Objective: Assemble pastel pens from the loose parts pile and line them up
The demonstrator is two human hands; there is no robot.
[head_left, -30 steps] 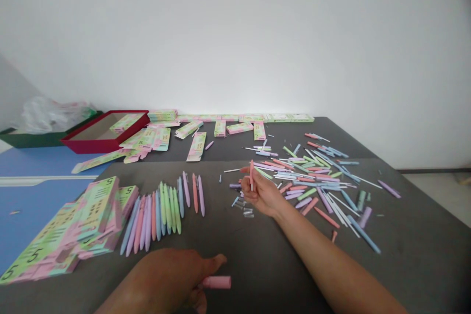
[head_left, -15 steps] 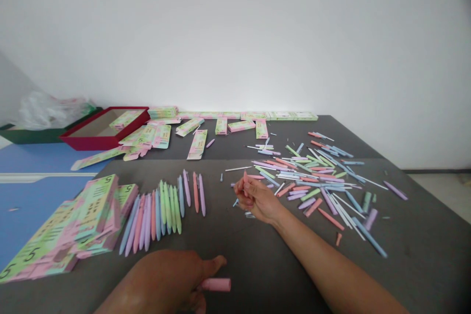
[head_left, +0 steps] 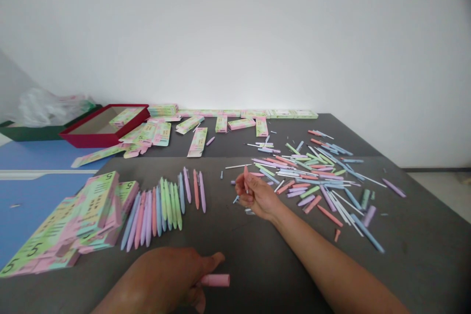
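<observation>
My left hand (head_left: 176, 277) is low in the view, closed around a pink pen barrel (head_left: 217, 280) whose end sticks out to the right. Farther forward, my right hand (head_left: 255, 194) pinches a small coral pen part (head_left: 246, 172), held upright between thumb and fingers. Just beyond and to the right of that hand spreads a loose heap of pen parts (head_left: 311, 190) in coral, lilac, green and blue, with white refills (head_left: 346, 218) among them. Left of it, a row of assembled pens (head_left: 154, 213) lies side by side. Small clear pieces (head_left: 249, 211) lie under my right hand.
Stacked pastel cartons (head_left: 88, 211) marked 5 stand at the left. More cartons (head_left: 241, 124) lie along the back by the wall. A red box lid (head_left: 91, 143) and a green tray (head_left: 33, 132) with a plastic bag (head_left: 51, 108) are at the far left.
My right hand has moved slightly left, and the coral part in it has turned a little. My left hand keeps the pink barrel in nearly the same place. The view has shifted slightly.
</observation>
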